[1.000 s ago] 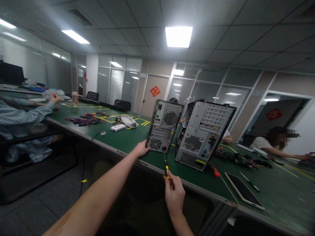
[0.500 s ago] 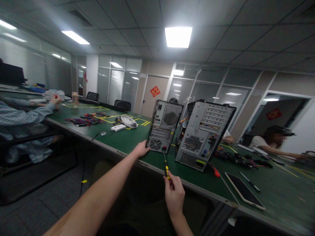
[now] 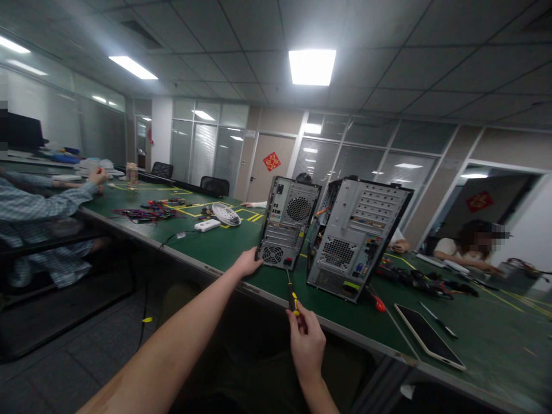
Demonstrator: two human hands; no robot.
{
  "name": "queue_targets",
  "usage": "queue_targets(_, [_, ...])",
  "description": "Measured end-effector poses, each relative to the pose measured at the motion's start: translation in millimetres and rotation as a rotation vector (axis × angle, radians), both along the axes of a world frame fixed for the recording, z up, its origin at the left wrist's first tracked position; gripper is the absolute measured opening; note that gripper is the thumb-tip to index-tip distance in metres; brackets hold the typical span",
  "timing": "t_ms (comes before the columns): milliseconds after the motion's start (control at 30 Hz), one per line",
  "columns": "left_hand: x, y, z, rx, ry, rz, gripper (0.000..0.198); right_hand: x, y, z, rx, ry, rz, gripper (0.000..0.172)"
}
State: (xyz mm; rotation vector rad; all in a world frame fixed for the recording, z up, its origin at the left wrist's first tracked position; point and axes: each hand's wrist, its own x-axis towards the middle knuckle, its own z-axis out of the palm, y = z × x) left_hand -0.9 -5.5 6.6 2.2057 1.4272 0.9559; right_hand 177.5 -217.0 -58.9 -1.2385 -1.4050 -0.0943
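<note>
The small case (image 3: 288, 224) is being kept on the surface (image 3: 224, 250), left of the big case (image 3: 359, 236). Its near left bottom edge is being touched by the left hand (image 3: 247, 263); how those fingers are bent is being hidden. The screwdriver (image 3: 293, 299) is still being held in the right hand's (image 3: 307, 340) fingers, its tip being kept by the small case's bottom. Only another person's hand (image 3: 247, 204) is newly being seen, far left, so the work is seemingly not being changed.

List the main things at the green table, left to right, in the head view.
Tangled red and black wires, white oval slotted piece, your left hand, narrow grey metal computer tower, wider grey metal computer tower, flat black pale-edged device.
</note>
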Motion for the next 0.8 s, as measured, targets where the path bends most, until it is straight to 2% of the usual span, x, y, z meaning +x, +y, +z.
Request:
queue_targets(500, [0.6, 3.9, -2.7, 0.006, 0.013, 0.006, 0.051, 0.6, 2.7, -4.6, -0.019, 0.04, -0.062, 0.038])
queue_targets(800, [0.8, 1.8, -1.2, 0.0, 0.001, 0.002, 0.048, 1.0, -2.5, 5.5, 0.031, -0.06, -0.049, 0.034])
